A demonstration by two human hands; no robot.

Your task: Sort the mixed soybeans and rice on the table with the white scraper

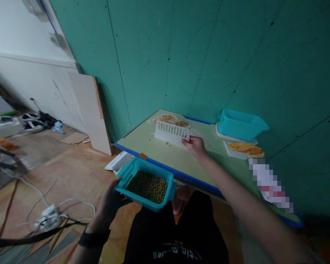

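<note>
My left hand (pixel 111 203) grips the left end of a teal tray (pixel 132 169) full of green beans (pixel 147 186), held below the table's front edge over my lap. My right hand (pixel 195 146) reaches across the pale green table (pixel 181 161) and holds the right end of a white slotted plastic piece (pixel 171 133) standing on the tabletop. Behind that piece lies a heap of tan beans (pixel 171 120), with a few loose ones scattered near it.
A teal bin (pixel 240 124) sits on a white lid at the table's back right, beside a white tray with yellow pieces (pixel 245 149). A green wall stands behind. A power strip and cables (pixel 48 218) lie on the wooden floor at left; a board (pixel 92 110) leans on the wall.
</note>
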